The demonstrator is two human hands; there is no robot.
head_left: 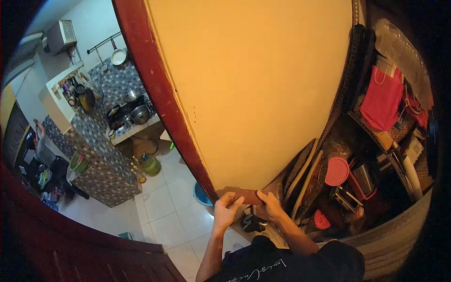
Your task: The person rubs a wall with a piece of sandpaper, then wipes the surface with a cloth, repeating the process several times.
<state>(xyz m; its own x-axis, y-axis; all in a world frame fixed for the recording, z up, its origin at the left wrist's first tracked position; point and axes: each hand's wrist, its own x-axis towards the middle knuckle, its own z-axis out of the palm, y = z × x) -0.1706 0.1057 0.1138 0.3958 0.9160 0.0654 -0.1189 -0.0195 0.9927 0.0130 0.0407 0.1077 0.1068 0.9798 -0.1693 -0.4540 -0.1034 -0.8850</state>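
Note:
A small, flat reddish-brown rectangular piece [249, 197] is stretched sideways between my two hands. My left hand [227, 207] pinches its left end, with the thumb on the near face. At the right end, my right hand [269, 205] grips it with the fingers bent. What the piece is made of, I cannot tell. Both hands are low in front of the yellow wall panel [253, 103], close to the foot of its dark red wooden frame [176, 108].
Left of the frame lies a tiled kitchen with a stove, pots [140, 114] and a green gas cylinder [151, 165]. Another person [43, 149] is at the far left. A blue basin [202, 193] sits behind the frame. Clutter at right includes a pink bag [383, 98] and a pink basket [337, 171].

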